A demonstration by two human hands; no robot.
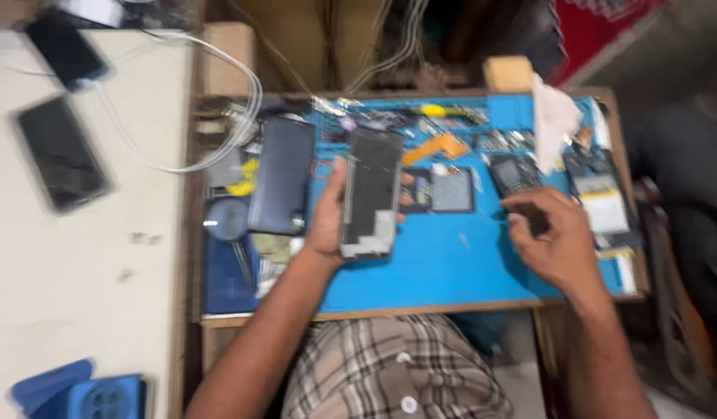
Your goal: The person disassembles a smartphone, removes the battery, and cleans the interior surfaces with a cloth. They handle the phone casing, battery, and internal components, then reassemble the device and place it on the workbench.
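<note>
— Though motion blur hides fine detail, what's listed?
— Opened phone (370,192): gripped upright in left hand (327,221) above blue mat (444,264), long axis pointing away. Right hand (556,237): curled; contents unclear.

Only open bit of the blue mat (444,271) is the front strip between both hands; the back's jammed with a keypad phone (511,175), tools and parts, dark case (281,174) blocking left.

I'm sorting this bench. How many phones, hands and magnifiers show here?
Phones: 5 (table, table, mat's left, held, keypad)
Hands: 2 (left hand, right hand)
Magnifiers: 1
Total: 8
</note>
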